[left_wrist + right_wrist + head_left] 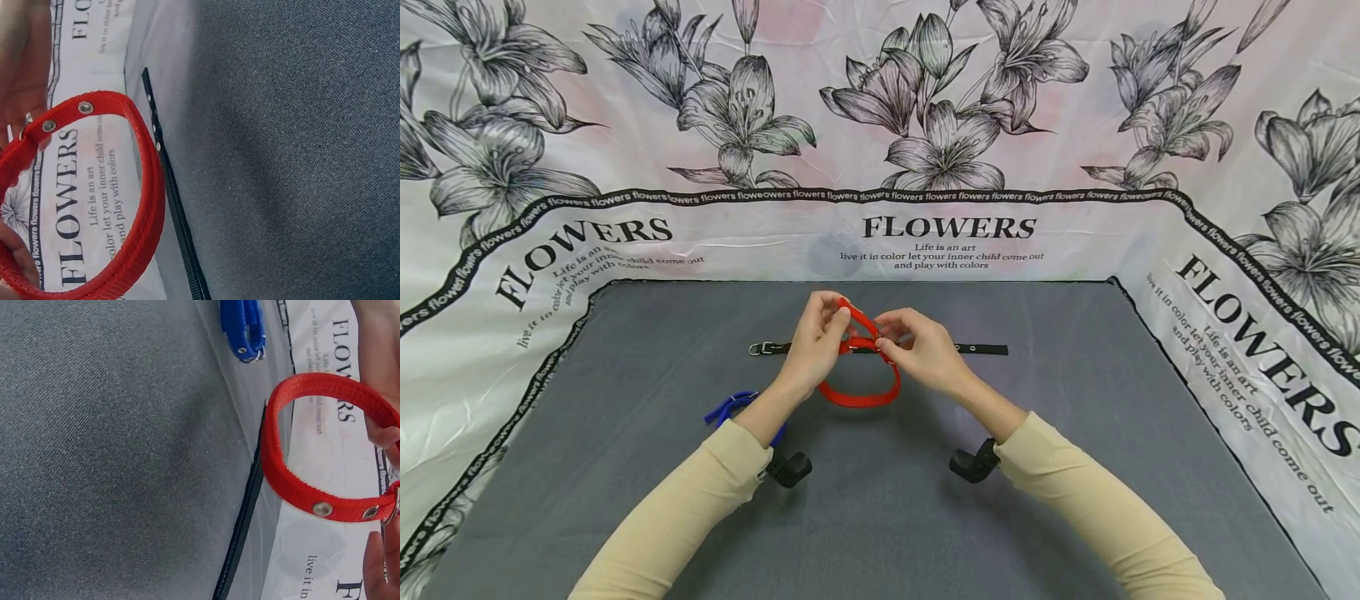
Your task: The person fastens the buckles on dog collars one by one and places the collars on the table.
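A red collar (859, 401) with metal eyelets is bent into a loop and held up off the table between both hands. My left hand (811, 343) pinches its strap from the left. On the other side, my right hand (927, 348) pinches the strap near the metal buckle (396, 503). In the left wrist view the loop of the red collar (154, 200) hangs wide, its eyelets at the top. Behind it a black collar (988, 350) lies stretched out flat, its middle partly hidden by the hands and red strap.
A blue collar (728, 407) lies on the grey tabletop (880, 517) by the left forearm, partly covered by it. Black wrist cameras (973, 462) sit below both wrists. A flower-printed cloth (775, 242) rises behind the table and along its sides.
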{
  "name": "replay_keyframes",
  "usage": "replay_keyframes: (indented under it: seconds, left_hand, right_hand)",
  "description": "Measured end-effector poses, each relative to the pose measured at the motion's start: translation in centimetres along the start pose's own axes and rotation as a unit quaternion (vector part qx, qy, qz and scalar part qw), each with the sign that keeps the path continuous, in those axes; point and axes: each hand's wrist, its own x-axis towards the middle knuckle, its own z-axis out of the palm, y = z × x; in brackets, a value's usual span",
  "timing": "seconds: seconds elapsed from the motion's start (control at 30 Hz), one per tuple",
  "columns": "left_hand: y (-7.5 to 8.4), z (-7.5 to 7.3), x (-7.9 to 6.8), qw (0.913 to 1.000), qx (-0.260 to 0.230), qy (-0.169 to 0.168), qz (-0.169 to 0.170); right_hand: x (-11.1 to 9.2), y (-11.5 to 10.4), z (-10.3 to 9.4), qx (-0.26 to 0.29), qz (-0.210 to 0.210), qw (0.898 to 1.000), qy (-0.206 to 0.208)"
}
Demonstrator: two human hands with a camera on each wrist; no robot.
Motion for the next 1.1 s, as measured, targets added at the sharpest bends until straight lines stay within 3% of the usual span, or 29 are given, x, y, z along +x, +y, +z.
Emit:
replay_keyframes:
  seconds: [0.3, 0.57, 0.83, 1.1]
  left_hand:
    - [-0.10, -0.25, 0.04, 0.9998, -0.016, 0.008, 0.009]
    - [-0.31, -0.18, -0.19, 0.9985, 0.049, -0.022, -0.013]
    - [-0.42, -0.03, -0.26, 0.9879, 0.145, -0.043, -0.035]
    - [-0.39, 0.21, -0.34, 0.9879, 0.147, -0.031, -0.036]
  right_hand:
    - [-0.01, -0.14, 0.20, -0.001, 0.001, 1.000, -0.025]
    - [-0.19, -0.05, 0.21, 0.002, 0.012, 1.000, -0.019]
    - [-0.18, 0.14, 0.15, 0.028, 0.033, 0.999, -0.019]
    - [-0.17, 0.26, 0.26, 0.060, 0.033, 0.997, -0.030]
